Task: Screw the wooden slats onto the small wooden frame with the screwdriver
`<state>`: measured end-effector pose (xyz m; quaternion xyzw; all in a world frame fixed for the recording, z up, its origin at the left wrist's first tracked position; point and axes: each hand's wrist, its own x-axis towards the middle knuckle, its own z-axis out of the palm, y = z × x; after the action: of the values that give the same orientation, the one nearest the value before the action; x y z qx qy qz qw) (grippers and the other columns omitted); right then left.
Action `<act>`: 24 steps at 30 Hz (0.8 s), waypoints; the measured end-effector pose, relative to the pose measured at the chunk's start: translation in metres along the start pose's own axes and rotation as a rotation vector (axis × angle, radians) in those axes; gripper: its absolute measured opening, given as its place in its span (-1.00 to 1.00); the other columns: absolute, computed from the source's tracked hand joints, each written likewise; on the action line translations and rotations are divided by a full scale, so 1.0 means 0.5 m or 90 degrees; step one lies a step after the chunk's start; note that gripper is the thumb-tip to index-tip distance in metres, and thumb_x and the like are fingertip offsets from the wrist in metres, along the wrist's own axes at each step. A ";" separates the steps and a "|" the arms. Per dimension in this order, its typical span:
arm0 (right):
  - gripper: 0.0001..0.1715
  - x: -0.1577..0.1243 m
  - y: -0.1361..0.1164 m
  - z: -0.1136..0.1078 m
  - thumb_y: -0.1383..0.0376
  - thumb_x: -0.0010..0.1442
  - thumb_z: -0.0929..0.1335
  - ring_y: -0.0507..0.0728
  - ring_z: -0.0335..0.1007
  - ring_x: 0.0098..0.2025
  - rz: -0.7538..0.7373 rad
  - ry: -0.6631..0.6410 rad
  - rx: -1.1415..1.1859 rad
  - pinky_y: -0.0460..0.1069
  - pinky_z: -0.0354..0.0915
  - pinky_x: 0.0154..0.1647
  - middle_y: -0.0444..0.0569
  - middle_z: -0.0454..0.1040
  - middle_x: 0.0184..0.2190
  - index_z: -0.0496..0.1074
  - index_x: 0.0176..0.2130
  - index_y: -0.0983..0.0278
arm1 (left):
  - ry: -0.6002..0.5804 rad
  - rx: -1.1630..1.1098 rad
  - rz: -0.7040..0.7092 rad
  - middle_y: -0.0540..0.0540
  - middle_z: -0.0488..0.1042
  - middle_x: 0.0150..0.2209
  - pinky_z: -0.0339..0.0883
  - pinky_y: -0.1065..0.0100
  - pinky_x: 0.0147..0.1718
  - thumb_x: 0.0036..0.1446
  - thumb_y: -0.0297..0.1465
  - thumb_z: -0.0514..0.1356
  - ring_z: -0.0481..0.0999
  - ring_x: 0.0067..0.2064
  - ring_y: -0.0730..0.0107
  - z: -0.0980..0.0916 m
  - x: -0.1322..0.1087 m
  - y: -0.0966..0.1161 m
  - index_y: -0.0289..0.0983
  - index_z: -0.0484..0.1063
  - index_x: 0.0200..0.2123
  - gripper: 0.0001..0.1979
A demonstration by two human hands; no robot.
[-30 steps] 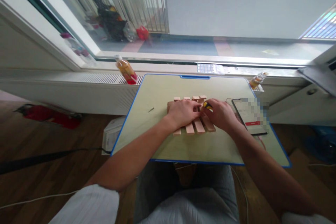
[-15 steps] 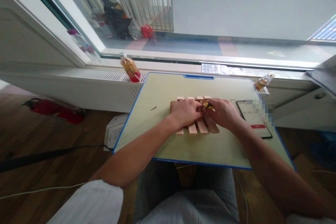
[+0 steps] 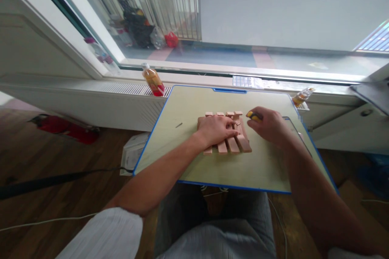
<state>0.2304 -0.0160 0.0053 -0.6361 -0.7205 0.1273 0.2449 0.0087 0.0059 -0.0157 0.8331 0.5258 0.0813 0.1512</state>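
My left hand lies over a small slatted wooden rack, its thumb and forefinger spread apart on the slats. Just beyond those fingertips a small screw sticks up from the rack's right part. My right hand is closed around the yellow-and-black handle of a screwdriver, held to the right of the rack and clear of it. No shaft can be made out on the tool. A thin dark metal piece lies on the board left of the rack.
The blue-edged board carries a phone on the right, partly behind my right arm. An orange drink bottle stands at the back left, near the radiator grille. Another bottle leans at the back right. A window sill runs behind.
My right hand has moved right with the screwdriver, away from the rack, so the upright screw now shows. The left thumb and forefinger have parted, with that hand still on the slats.
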 end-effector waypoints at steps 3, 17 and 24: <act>-0.63 -0.006 -0.003 -0.030 0.01 0.38 0.36 0.14 0.46 -0.34 -0.025 0.110 0.059 0.01 0.28 -0.28 0.01 0.60 -0.31 0.59 -0.21 0.23 | -0.007 -0.007 -0.007 -0.03 0.73 -0.04 0.46 0.19 -0.06 0.20 0.20 0.26 0.69 -0.04 0.07 0.000 0.000 0.000 0.17 0.66 0.14 -0.47; -0.62 -0.026 0.010 -0.008 -0.03 0.32 0.44 0.13 0.51 -0.43 0.026 0.111 0.194 0.01 0.35 -0.33 -0.06 0.61 -0.45 0.60 -0.18 0.22 | -0.013 0.004 0.017 -0.09 0.71 0.00 0.47 0.19 -0.01 0.26 0.11 0.26 0.67 0.02 0.05 -0.014 -0.003 0.010 0.08 0.67 0.13 -0.51; -0.57 -0.031 0.015 0.001 -0.06 0.29 0.46 0.12 0.51 -0.46 0.040 0.120 0.293 0.01 0.38 -0.35 -0.07 0.58 -0.49 0.59 -0.19 0.26 | -0.012 -0.029 0.083 -0.10 0.72 -0.01 0.48 0.22 0.04 0.35 -0.08 0.24 0.68 0.02 0.12 -0.018 0.005 0.016 0.00 0.63 0.19 -0.58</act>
<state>0.2374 -0.0300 -0.0018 -0.5949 -0.6263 0.2355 0.4453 0.0137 0.0065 -0.0046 0.8628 0.4667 0.0953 0.1695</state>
